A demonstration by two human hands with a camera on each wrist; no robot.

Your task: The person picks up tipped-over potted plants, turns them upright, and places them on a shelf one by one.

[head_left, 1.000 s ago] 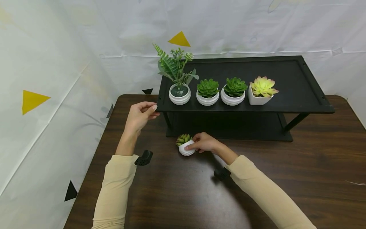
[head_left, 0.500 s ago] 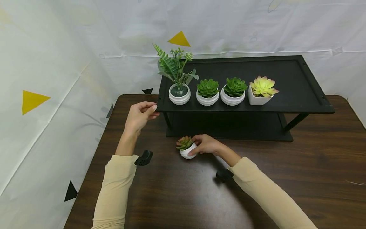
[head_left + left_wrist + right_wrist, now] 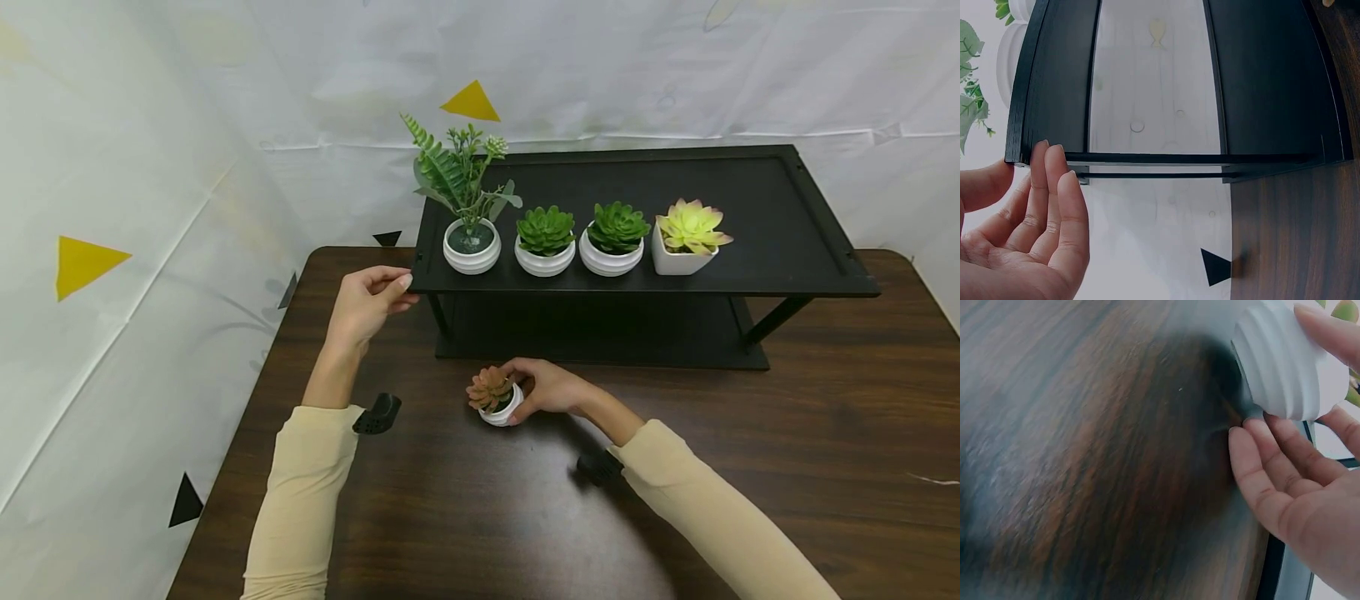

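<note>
My left hand [image 3: 362, 307] pinches the front left corner of a black two-tier shelf [image 3: 742, 217], thumb above and fingers below the edge in the left wrist view. In front of the shelf, my right hand [image 3: 551, 387] holds a small succulent [image 3: 490, 389] with reddish-brown leaves by its white ribbed pot [image 3: 1285, 362], between thumb and fingers. The pot is tilted, its plant leaning left in the head view. On the shelf top stand a fern-like potted plant [image 3: 471, 183], two green succulents [image 3: 545, 232] and a yellow-green succulent [image 3: 688, 229] in a square white pot.
A dark wooden table [image 3: 450, 500] carries the shelf. White sheeting [image 3: 675, 75] with yellow and black triangles hangs behind and at the left. The shelf's lower tier [image 3: 600, 329] lies under the top board.
My right hand has drawn the small succulent towards me and slightly right, turning it so its reddish leaf tops face the head camera. My left hand stays at the shelf corner.
</note>
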